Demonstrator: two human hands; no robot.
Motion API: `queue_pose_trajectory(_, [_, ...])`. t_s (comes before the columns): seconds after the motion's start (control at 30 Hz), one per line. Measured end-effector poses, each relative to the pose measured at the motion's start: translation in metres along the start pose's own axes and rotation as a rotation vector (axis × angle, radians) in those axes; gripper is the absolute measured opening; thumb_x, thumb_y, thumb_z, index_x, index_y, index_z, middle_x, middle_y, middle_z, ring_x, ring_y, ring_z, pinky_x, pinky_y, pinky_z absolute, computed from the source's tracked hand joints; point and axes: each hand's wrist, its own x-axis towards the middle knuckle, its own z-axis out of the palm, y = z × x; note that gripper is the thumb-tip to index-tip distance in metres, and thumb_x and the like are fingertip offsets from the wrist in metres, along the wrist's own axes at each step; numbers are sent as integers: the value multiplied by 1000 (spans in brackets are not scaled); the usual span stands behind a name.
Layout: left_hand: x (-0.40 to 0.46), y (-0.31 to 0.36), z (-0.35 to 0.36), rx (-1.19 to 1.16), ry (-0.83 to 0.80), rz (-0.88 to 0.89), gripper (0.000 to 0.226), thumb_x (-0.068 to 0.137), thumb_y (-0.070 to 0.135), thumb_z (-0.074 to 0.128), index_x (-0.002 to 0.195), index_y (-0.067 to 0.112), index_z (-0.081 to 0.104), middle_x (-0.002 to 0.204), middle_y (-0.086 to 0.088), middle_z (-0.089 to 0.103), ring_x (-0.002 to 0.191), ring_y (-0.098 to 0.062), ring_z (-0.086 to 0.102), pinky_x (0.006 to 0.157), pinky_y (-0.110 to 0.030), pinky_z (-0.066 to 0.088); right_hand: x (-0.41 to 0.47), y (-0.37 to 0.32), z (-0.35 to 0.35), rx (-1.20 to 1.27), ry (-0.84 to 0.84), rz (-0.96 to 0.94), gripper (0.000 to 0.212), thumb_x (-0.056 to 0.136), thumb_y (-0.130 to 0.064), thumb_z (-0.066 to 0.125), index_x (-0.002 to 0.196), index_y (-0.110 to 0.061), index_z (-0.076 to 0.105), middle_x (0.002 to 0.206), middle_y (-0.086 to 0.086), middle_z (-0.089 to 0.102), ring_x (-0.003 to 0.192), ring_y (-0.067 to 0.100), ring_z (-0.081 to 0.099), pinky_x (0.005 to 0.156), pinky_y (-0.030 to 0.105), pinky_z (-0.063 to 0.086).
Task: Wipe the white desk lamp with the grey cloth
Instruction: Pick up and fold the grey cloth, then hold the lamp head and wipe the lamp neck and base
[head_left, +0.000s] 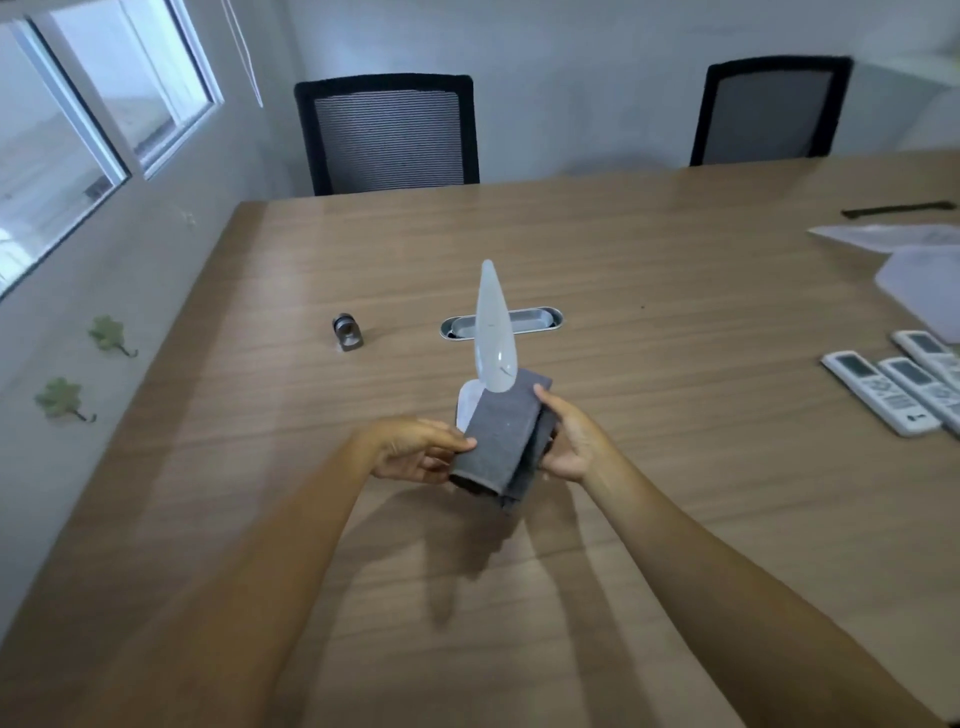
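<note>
Grasping grey cloth (501, 441): left hand (415, 451), right hand (569, 441), before white lamp (493, 332).

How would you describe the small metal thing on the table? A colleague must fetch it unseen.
On the wooden table, look left of the oval cable port in its middle. The small metal cylinder stands alone there, nearer the window side. It is the only dark, shiny thing; the remotes are white, far right.

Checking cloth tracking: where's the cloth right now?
Head view, centre: the cloth is folded and held between the left hand and right hand, just in front of the lamp.
</note>
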Motion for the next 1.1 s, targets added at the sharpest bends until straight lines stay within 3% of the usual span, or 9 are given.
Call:
queue_pose_trajectory(0.07, [4,1,7,0,-13,29,11,88,15,65,81,17,58,82,-2,62,60,-7,66,55,-19,55,-4,2,-3,-8,-16,15,38,85,-32,65,112,-7,60,104,13,65,95,26,62,90,42,50])
queue_pose_trajectory(0.2, [11,0,14,11,-4,53,9,88,17,65,83,17,57,84,-1,62,60,-6,66,56,-18,55,-11,8,-5,-160,-93,1,45,91,-13,56,135,-6,49,113,13,64,93,24,63,82,38,54])
queue_pose_trajectory(0.33, [8,2,18,75,8,-3,5,88,19,65,88,15,62,82,-2,65,60,-8,69,63,-20,59,-13,4,-5,-372,16,-116,48,88,9,51,131,-13,44,111,9,61,91,24,62,75,41,54])
queue_pose_trajectory(0.47, [5,27,5,-7,173,93,38,92,43,55,115,14,59,110,-11,68,94,-21,69,95,-35,53,-16,-23,-12,-469,150,-306,49,83,4,59,130,-10,51,124,14,62,104,29,61,96,44,51])
queue_pose_trajectory(0.57, [-4,65,-11,-144,271,286,70,84,71,41,135,25,49,133,-5,54,124,-23,54,107,-38,43,-33,-50,-13,-440,144,-415,34,83,1,62,115,-10,60,117,17,65,96,29,63,91,42,53])
queue_pose_trajectory(0.7, [-22,117,-11,-171,242,473,79,79,76,41,145,33,38,153,-1,36,141,-23,37,115,-44,32,-64,-82,-2,-447,106,-525,17,85,-4,62,101,-10,63,108,16,65,95,30,62,84,43,52])
queue_pose_trajectory(0.83, [-25,145,1,-43,240,505,71,82,61,56,144,30,42,156,0,35,143,-22,34,113,-40,33,-93,-102,22,-406,76,-609,7,86,-10,62,88,-15,65,96,11,67,84,25,64,75,37,54])
queue_pose_trajectory(0.93, [-20,146,2,21,215,480,64,83,50,64,138,22,51,147,0,49,136,-20,44,107,-34,39,-108,-109,38,-407,16,-662,9,86,-10,61,83,-18,65,85,5,66,73,19,63,59,27,53])
queue_pose_trajectory(1.1, [-16,142,6,23,286,545,76,67,56,74,129,16,58,140,-2,56,128,-20,53,112,-38,40,-117,-115,56,-455,-54,-718,10,83,-10,64,83,-20,67,85,3,67,76,18,64,64,28,51])
